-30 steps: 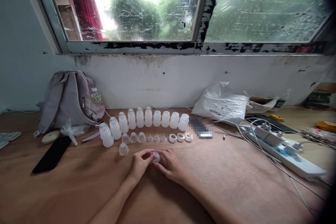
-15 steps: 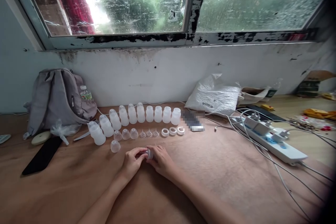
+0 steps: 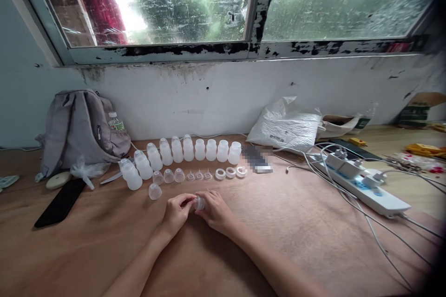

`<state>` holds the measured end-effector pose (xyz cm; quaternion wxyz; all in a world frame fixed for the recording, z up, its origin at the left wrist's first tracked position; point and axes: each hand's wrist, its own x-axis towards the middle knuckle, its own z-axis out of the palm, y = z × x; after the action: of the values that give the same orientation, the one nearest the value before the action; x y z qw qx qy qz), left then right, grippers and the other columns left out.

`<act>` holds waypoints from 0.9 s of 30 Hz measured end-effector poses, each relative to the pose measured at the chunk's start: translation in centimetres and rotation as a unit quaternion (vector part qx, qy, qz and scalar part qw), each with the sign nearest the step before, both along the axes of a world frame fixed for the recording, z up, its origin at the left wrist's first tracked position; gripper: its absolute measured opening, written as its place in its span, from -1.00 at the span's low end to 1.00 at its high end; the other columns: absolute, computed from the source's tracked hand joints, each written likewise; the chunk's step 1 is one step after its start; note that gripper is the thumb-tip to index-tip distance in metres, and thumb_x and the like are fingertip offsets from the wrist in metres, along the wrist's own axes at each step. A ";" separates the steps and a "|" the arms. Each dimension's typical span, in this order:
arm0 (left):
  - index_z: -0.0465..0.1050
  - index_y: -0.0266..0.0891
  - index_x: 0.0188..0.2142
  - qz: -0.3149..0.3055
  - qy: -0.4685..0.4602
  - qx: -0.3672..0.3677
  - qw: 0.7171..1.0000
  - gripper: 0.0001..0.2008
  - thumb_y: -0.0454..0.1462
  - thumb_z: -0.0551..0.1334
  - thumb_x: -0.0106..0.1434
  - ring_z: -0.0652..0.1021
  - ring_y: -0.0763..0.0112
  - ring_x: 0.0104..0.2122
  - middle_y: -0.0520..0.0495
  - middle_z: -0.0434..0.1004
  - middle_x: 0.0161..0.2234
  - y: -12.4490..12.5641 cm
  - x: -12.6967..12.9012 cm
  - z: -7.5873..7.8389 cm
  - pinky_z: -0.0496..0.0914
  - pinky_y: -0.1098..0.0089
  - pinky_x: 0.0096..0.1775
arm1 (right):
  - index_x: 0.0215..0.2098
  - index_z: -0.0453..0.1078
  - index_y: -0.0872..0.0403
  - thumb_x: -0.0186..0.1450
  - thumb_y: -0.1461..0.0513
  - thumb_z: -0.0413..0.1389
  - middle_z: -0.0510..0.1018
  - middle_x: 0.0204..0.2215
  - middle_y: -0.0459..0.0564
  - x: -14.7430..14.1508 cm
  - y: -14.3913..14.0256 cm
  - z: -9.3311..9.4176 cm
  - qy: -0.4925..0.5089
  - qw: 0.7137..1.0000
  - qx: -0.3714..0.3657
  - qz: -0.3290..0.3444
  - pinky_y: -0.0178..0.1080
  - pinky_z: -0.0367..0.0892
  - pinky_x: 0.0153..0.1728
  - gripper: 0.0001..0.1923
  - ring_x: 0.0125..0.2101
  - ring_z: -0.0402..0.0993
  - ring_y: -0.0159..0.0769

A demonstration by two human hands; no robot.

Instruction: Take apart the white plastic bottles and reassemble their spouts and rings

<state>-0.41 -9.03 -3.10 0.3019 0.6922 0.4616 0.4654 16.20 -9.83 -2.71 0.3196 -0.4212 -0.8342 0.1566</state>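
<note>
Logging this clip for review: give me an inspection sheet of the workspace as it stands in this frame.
Surface: brown wooden table, bare patch in front.
Job's things: small clear ringed part pinched between both hands; row of white plastic bottles; clear caps; small clear nipples; white rings.
Clutter: grey backpack, black phone, white plastic bag.
Grippers: left hand and right hand both closed on the part, resting on the table.
Cables: white power strip with plugs and loose white cords.
Surroundings: stained white wall, wet window.
</note>
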 end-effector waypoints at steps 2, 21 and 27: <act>0.51 -0.16 -0.38 -0.007 -0.002 -0.011 1.000 -0.87 -0.27 0.19 0.08 0.53 0.34 -0.40 -0.02 0.57 -0.39 0.1 -0.1 -0.1 0.43 0.41 -0.31 | -0.05 0.20 0.03 0.14 0.26 0.13 0.43 -0.19 0.00 0.1 0.1 0.2 -0.001 1.000 -0.002 0.005 -0.14 0.17 -0.11 -0.60 -0.17 0.29 -0.18; 0.47 -0.18 -0.27 0.050 0.027 0.035 0.998 -0.80 -0.24 0.18 0.09 0.50 0.38 -0.35 -0.06 0.48 -0.30 1.3 -0.9 -0.5 0.42 0.39 -0.29 | -0.14 0.20 0.06 0.16 0.15 0.02 0.42 -0.26 0.03 3.8 3.0 -0.6 0.015 0.975 -0.001 -0.220 -0.18 0.25 -0.21 -0.69 -0.23 0.35 -0.19; 0.40 -0.18 -0.22 0.094 0.135 0.080 0.983 -0.77 -0.30 0.18 0.07 0.47 0.34 -0.29 -0.04 0.45 -0.33 2.6 -0.5 -0.8 0.34 0.34 -0.21 | -0.21 0.31 0.05 0.13 0.01 0.02 0.36 -0.19 0.12 5.7 3.8 -0.6 -0.152 0.930 -0.036 -0.334 -0.01 0.15 -0.21 -0.64 -0.12 0.23 0.01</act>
<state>-0.87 -6.43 -3.88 0.1350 0.7242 0.5222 0.4297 21.86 -6.02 -3.36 0.2078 -0.7051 -0.6780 0.0048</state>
